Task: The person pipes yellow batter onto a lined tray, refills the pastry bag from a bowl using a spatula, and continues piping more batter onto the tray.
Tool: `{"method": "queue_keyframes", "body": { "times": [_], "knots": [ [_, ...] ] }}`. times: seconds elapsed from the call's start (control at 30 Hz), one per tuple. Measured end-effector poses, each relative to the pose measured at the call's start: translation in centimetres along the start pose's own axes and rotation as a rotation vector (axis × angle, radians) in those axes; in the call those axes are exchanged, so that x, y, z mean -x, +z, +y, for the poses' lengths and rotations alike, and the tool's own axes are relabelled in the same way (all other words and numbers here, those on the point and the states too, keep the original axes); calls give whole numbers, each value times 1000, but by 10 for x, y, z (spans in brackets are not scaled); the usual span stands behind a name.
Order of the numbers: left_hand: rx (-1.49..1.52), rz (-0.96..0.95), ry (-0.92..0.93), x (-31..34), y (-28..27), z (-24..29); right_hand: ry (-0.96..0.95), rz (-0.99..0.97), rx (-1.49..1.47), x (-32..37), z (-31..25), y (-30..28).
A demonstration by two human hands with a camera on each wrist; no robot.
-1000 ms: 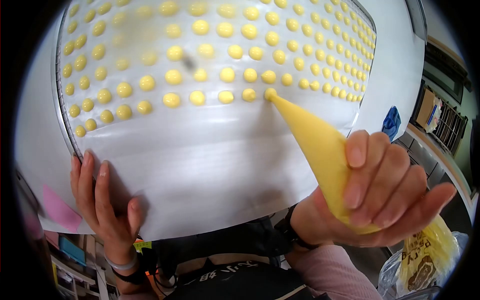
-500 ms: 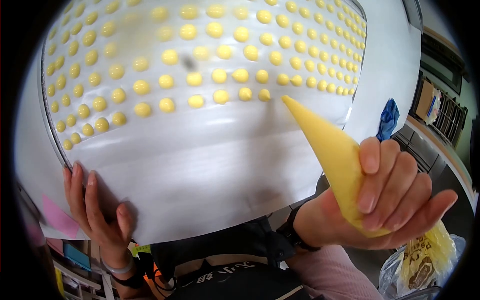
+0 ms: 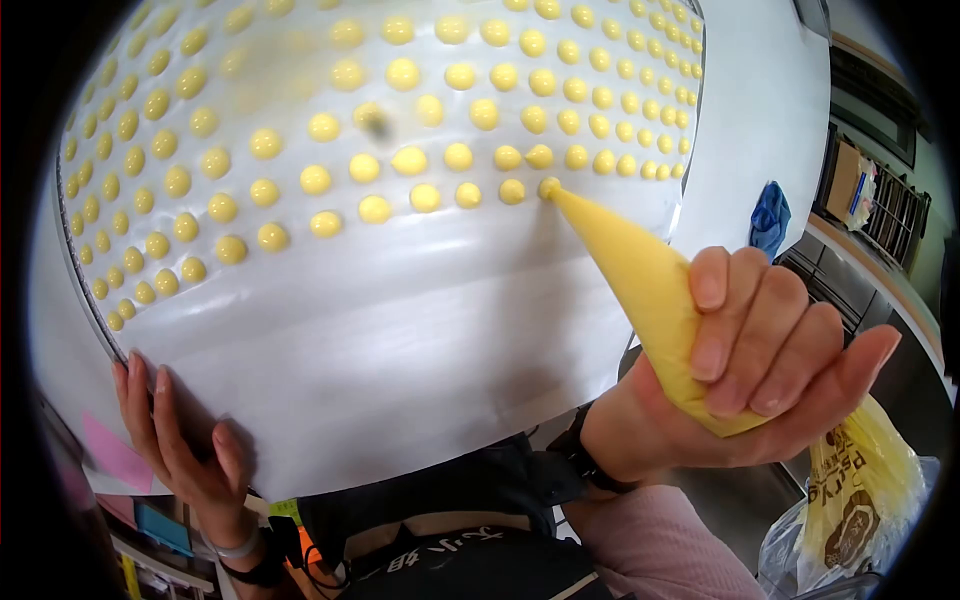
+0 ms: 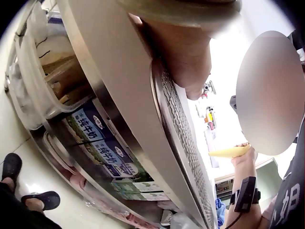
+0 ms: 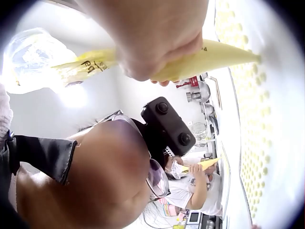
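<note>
In the head view, my right hand [image 3: 760,350] grips a piping bag [image 3: 635,290] full of yellow mixture, fingers wrapped round its wide end. The bag's narrow tip meets a small yellow dot [image 3: 548,187] at the right end of the nearest row. Several rows of glossy yellow dots [image 3: 425,198] cover the far part of a pale sheet [image 3: 380,350]. My left hand [image 3: 190,450] rests at the near left edge of the sheet, its fingers extended. The left wrist view shows the tray's metal rim [image 4: 159,105] below that hand.
A blue cloth [image 3: 770,218] lies at the table's right edge. To the lower right hangs a yellow printed plastic bag [image 3: 855,500]. Beneath the table, the left wrist view shows milk cartons [image 4: 107,150] on a shelf. Another person [image 5: 198,186] holds a yellow piping bag in the background.
The piping bag's tip left one dot, shifted right along the row, and now sits at a new dot beside it. The dots and my left hand have slid leftward in the head view.
</note>
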State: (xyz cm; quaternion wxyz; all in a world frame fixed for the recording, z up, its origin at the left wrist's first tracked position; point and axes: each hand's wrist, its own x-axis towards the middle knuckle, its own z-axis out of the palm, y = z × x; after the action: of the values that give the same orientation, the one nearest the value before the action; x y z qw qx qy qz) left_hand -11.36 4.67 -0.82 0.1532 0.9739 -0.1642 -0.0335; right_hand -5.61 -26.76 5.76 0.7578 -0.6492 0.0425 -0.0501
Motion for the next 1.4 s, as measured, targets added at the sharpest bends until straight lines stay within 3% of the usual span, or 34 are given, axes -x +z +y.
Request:
{"method": "queue_keyframes", "body": {
  "times": [0.13,0.43,0.6,1.4],
  "knots": [
    [3,5,8,0,0,-1,5,78,-18,1,-4,4],
    [-37,4,7,0,3,0,8,37,12,1,-3,-14],
    [-15,-5,21,1,3,-1,-45,178,-18,4,-10,-15],
    [-54,15,33,-1,5,2,-81,235,11,6,-14,-51]
  ]
}}
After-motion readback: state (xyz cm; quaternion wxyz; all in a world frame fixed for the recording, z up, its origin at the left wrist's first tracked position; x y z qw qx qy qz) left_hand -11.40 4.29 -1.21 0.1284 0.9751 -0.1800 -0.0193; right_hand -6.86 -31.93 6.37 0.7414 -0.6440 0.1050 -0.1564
